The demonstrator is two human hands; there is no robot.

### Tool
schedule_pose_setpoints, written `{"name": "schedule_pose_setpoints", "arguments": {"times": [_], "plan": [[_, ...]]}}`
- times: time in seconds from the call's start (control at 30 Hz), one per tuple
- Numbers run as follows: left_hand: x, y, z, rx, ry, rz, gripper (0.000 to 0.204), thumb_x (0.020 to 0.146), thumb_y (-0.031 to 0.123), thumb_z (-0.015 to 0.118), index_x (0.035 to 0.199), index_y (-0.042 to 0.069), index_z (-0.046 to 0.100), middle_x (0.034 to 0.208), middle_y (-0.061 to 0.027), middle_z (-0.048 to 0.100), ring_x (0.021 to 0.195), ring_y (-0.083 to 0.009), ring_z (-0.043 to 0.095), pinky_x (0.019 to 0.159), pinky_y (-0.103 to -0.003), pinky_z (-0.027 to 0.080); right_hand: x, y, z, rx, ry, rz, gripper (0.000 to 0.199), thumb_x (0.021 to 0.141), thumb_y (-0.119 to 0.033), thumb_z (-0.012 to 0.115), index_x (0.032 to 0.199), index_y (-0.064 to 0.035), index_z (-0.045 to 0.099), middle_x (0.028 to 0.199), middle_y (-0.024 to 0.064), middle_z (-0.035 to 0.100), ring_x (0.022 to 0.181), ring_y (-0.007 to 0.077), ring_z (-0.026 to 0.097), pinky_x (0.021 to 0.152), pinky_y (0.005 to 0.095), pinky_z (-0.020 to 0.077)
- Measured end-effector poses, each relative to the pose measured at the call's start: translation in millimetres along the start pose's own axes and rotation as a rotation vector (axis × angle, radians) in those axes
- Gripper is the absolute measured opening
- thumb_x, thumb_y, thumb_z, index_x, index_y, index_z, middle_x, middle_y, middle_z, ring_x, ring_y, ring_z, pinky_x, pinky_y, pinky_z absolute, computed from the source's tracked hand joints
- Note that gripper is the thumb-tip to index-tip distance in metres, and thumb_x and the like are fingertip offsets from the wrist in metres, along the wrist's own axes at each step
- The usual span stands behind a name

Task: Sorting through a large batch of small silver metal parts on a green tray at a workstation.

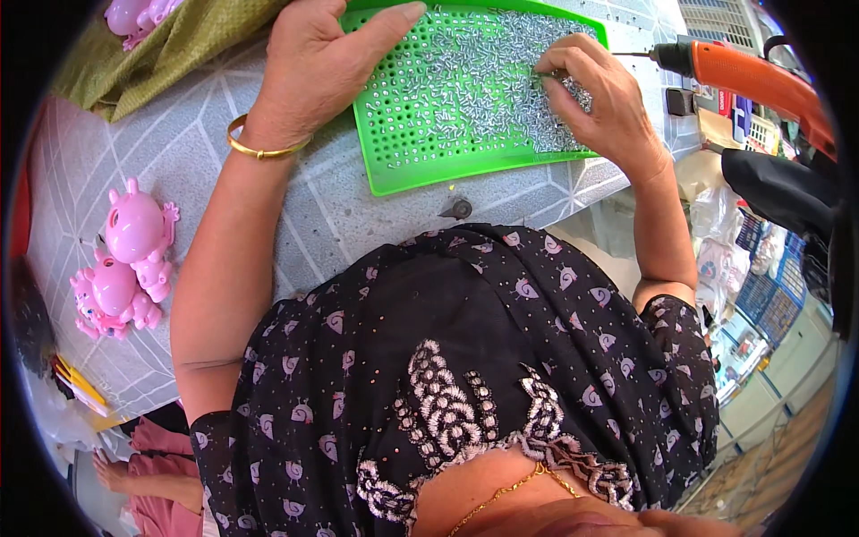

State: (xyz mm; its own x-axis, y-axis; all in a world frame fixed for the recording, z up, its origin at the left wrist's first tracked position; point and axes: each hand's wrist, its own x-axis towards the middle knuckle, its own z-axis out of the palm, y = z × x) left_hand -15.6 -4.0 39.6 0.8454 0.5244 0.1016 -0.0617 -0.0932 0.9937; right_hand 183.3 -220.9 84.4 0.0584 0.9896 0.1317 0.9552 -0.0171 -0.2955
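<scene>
Screws (501,80) lay heaped on a green tray (429,170) — right hand (598,98) pinched some, left hand (327,54) gripped the tray's edge, fingers curled.

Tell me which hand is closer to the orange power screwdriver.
Right. The right hand rests on the screws on the green tray, just left of the orange screwdriver. The left hand grips the tray's far left edge.
</scene>
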Motion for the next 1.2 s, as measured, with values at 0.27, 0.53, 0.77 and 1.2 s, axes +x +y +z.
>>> {"name": "schedule_pose_setpoints", "arguments": {"times": [0.27,0.53,0.77,1.2], "plan": [[0.2,1.6,0.8,0.056,0.013,0.012,0.028,0.094,0.011,0.074,0.117,-0.002,0.064,0.095,0.0025,0.062,0.083,-0.0045,0.054,0.073,-0.02,0.045,-2.3,-1.6,-5.0,0.043,-0.062,-0.007,0.012,0.082,-0.004,0.07,0.092,-0.0054,0.063,0.093,0.0068,0.064,0.089,0.0271,0.064,0.079,0.0386,0.0523],[-0.4,-1.6,0.6,-0.03,-0.005,-0.051,0.028,0.094,0.011,0.073,0.117,-0.002,0.064,0.094,0.003,0.062,0.082,-0.0037,0.053,0.071,-0.02,0.044,-1.4,-5.2,-5.6,0.005,-0.105,0.097,0.009,0.085,-0.01,0.068,0.092,-0.0055,0.066,0.094,0.007,0.064,0.092,0.0277,0.065,0.081,0.0389,0.0524],[-0.2,-5.4,-0.7,-0.02,-0.003,-0.033,0.029,0.094,0.011,0.073,0.118,-0.003,0.064,0.094,0.0025,0.062,0.083,-0.0044,0.054,0.072,-0.02,0.045,2.6,-7.0,-6.2,-0.023,-0.111,0.097,0.009,0.086,-0.012,0.067,0.092,-0.0058,0.066,0.094,0.0074,0.065,0.092,0.029,0.066,0.082,0.0402,0.0535],[0.3,-2.4,0.1,-0.062,-0.012,-0.04,0.028,0.095,0.012,0.073,0.117,-0.002,0.064,0.096,0.0017,0.063,0.084,-0.005,0.055,0.074,-0.02,0.046,4.8,9.3,-9.2,0.319,-0.07,0.2,0.007,0.089,-0.01,0.069,0.091,-0.0053,0.065,0.089,0.0064,0.067,0.077,0.0238,0.066,0.071,0.0335,0.0525]]}}
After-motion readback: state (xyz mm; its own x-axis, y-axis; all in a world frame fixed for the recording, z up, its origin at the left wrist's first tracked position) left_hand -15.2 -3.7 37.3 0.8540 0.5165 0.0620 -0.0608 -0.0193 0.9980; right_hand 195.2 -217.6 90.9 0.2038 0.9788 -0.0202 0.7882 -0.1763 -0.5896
